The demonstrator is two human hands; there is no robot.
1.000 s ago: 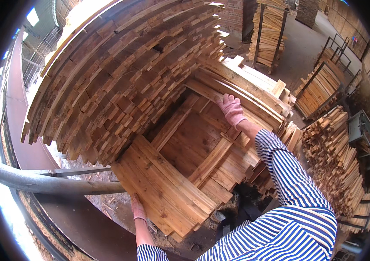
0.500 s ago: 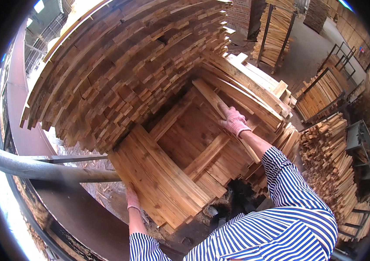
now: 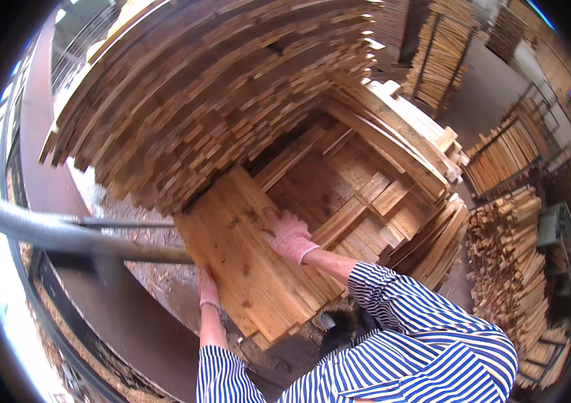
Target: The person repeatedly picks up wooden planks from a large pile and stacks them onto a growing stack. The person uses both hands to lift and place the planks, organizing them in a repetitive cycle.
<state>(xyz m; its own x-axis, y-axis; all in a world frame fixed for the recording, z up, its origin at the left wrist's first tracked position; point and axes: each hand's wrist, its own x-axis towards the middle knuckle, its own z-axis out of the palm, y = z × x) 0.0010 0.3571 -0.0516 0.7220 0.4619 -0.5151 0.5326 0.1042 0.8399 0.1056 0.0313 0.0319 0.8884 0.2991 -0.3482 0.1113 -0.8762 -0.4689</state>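
A row of pale wooden boards (image 3: 231, 252) lies side by side on the stack before me. My right hand (image 3: 290, 235), in a pink knitted glove, is closed on the board at the row's right edge, its fingers bent over the wood. At the row's left side my left hand (image 3: 208, 287), also gloved in pink, rests against the outer board edge with its fingers stretched along it. Right of the row, a lower layer of boards (image 3: 305, 181) shows, with cross strips (image 3: 339, 218) lying on it. The undersides of the boards are hidden.
A tall pile of stacked boards (image 3: 231, 87) rises beyond the row. Loose boards (image 3: 393, 144) lean along the right side. A metal pipe (image 3: 90, 238) reaches in from the left. Further stacks of wood (image 3: 507, 248) stand on the right.
My right hand has moved left and nearer, bringing a board from the right side to the row. My left hand stays at the row's outer edge. The view has shifted slightly.
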